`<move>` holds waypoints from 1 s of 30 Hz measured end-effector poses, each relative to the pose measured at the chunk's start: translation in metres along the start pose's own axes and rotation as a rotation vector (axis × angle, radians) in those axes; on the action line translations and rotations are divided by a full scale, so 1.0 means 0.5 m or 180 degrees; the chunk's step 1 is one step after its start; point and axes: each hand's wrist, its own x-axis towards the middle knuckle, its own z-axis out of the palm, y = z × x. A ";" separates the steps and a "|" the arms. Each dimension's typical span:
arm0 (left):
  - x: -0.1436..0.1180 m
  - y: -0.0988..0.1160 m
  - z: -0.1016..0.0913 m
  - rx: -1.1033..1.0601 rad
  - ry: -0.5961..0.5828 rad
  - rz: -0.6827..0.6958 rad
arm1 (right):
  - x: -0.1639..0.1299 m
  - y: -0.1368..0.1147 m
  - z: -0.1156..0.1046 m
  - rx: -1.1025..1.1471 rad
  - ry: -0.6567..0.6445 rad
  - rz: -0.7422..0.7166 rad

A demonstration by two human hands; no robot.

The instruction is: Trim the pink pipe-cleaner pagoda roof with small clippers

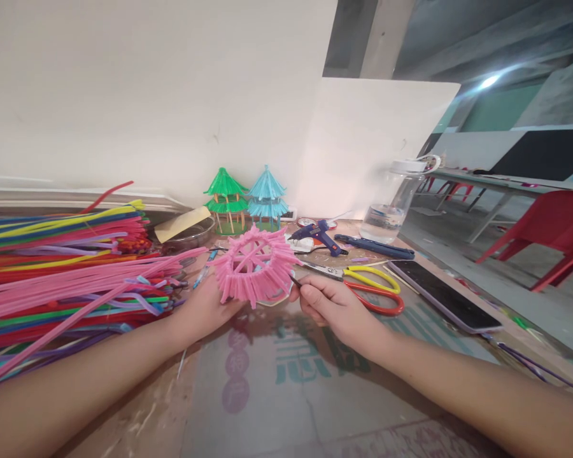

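A pink fringed pipe-cleaner ring with crossed spokes inside is held up over the table. My left hand is closed on its left underside, the fingers partly hidden behind the fringe. My right hand pinches a thin dark pointed tool, possibly tweezers, whose tip meets the ring's right edge. Most of that tool is hidden in the fingers. Behind the ring stand a green two-tiered pipe-cleaner pavilion and a light blue one.
Bundles of coloured pipe cleaners fill the left. Scissors, a blue glue gun, a dark blue-handled cutter, a phone and a water bottle lie or stand right. A metal bowl sits behind, before a white board.
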 end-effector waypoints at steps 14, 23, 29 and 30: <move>0.001 0.000 -0.002 -0.0077 -0.0091 -0.0170 | -0.003 -0.002 0.000 0.0143 -0.0004 -0.0020; 0.003 0.003 0.000 -0.0097 -0.0058 -0.0058 | -0.002 0.000 0.001 0.0096 -0.0027 0.0011; 0.001 -0.001 0.000 -0.0140 -0.0077 -0.0053 | -0.002 0.000 -0.001 -0.0095 0.0012 -0.0017; 0.001 -0.002 0.000 -0.0137 -0.0057 -0.0059 | -0.001 0.000 -0.001 -0.0107 0.0012 -0.0013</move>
